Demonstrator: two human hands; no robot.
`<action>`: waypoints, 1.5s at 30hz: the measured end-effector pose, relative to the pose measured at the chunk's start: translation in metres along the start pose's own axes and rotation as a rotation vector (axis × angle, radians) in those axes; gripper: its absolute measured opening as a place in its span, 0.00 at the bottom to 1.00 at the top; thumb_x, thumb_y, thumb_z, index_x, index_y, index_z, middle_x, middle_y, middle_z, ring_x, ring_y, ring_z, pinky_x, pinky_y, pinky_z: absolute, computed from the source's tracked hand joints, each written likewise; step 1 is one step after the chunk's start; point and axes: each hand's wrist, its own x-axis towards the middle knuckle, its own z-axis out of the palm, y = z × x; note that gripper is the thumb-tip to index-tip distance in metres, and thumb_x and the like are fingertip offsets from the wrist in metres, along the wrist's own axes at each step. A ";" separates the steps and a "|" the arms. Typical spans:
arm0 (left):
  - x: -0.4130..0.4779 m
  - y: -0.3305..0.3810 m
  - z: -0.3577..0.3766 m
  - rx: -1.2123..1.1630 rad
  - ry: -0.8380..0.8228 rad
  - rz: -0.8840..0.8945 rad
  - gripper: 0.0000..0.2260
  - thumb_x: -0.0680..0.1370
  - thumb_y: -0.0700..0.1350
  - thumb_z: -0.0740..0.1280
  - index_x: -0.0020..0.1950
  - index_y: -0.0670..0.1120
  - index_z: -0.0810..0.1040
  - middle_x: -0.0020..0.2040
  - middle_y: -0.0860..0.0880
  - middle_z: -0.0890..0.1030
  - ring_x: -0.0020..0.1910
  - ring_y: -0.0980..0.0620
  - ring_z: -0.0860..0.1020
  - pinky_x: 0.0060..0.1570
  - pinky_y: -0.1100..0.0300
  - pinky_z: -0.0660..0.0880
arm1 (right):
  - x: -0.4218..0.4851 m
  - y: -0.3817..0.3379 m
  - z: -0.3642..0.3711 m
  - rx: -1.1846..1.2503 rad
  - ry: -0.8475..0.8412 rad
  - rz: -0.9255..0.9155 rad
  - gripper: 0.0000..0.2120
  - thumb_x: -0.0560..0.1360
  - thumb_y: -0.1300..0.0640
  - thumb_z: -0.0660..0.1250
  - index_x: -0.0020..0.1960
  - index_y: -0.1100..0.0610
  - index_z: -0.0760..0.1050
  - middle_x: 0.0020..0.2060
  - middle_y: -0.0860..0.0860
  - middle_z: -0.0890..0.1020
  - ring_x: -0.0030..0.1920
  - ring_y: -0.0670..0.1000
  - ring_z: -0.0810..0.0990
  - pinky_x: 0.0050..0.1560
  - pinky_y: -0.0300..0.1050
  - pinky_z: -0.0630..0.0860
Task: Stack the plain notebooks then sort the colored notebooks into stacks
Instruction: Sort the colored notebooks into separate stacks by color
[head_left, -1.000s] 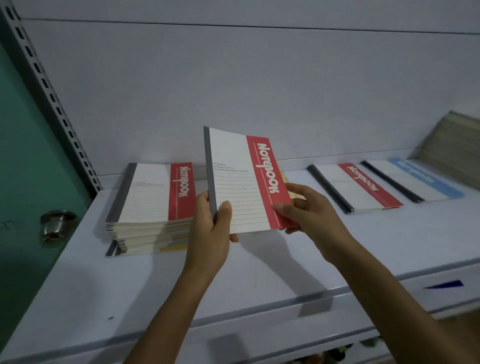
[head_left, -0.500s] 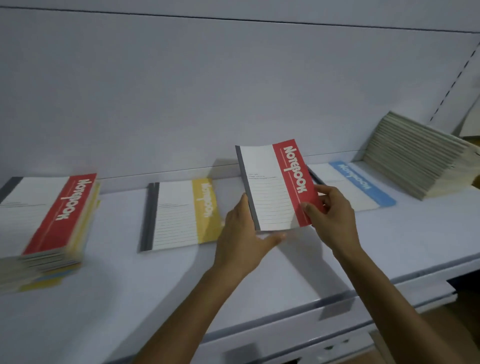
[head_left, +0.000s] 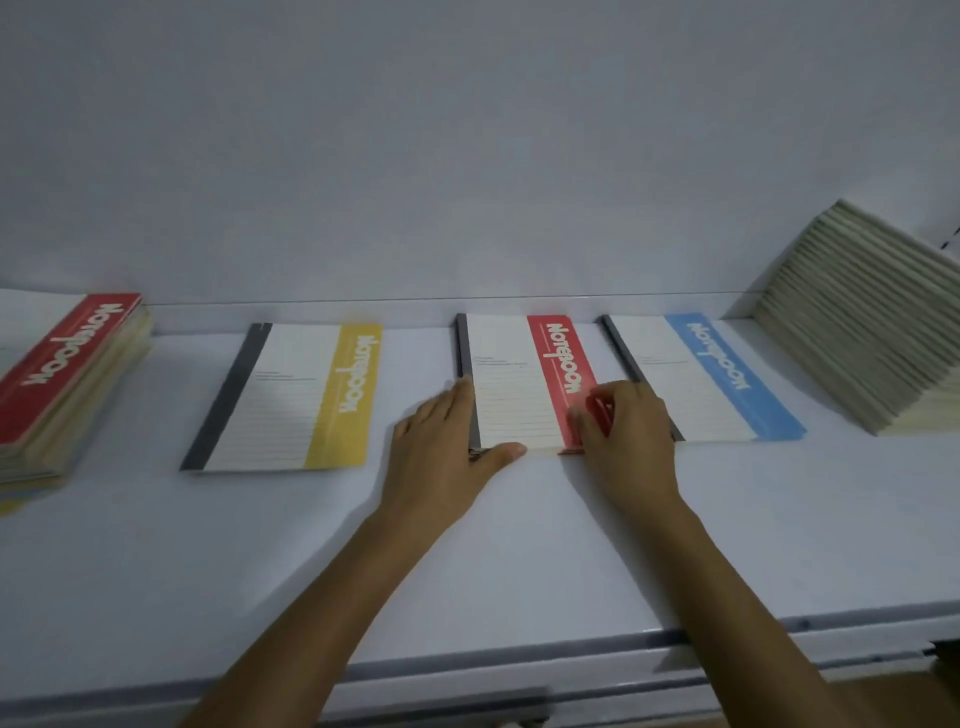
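The red notebook (head_left: 511, 384) lies flat on the shelf (head_left: 467, 545) between both grips, long axis pointing away. The left hand (head_left: 441, 441) rests flat against its spine; the right hand (head_left: 628, 431) pinches its red edge. The mixed stack (head_left: 62, 384) sits far left, nearer the left grip.

The red-banded notebook (head_left: 511, 384) lies flat, face up, its dark spine to the left. Just left of it lies a yellow-banded notebook (head_left: 291, 395). Just right of it is a blue-banded notebook (head_left: 691, 379). Far left of it sits a thick mixed stack (head_left: 62, 374) topped in red, and far right a stack of plain notebooks (head_left: 857, 322) leans tilted.
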 end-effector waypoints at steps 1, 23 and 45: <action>0.000 0.001 -0.001 0.004 0.014 0.009 0.37 0.73 0.62 0.66 0.75 0.46 0.59 0.73 0.50 0.66 0.70 0.51 0.65 0.66 0.58 0.60 | 0.000 0.000 -0.001 -0.015 -0.012 -0.001 0.11 0.76 0.51 0.66 0.54 0.57 0.76 0.51 0.52 0.76 0.52 0.52 0.75 0.54 0.48 0.73; -0.105 -0.211 -0.194 0.605 0.388 0.031 0.31 0.74 0.62 0.60 0.69 0.42 0.70 0.68 0.42 0.73 0.68 0.42 0.70 0.66 0.45 0.66 | -0.099 -0.265 0.084 0.868 -0.640 0.018 0.08 0.77 0.53 0.66 0.55 0.53 0.78 0.48 0.50 0.83 0.50 0.50 0.81 0.52 0.43 0.78; -0.096 -0.293 -0.274 0.107 0.570 0.050 0.14 0.79 0.56 0.59 0.47 0.47 0.78 0.41 0.54 0.78 0.42 0.52 0.78 0.37 0.59 0.74 | -0.147 -0.339 0.131 1.038 -0.529 0.401 0.07 0.78 0.56 0.64 0.55 0.54 0.78 0.45 0.53 0.86 0.43 0.56 0.85 0.44 0.52 0.80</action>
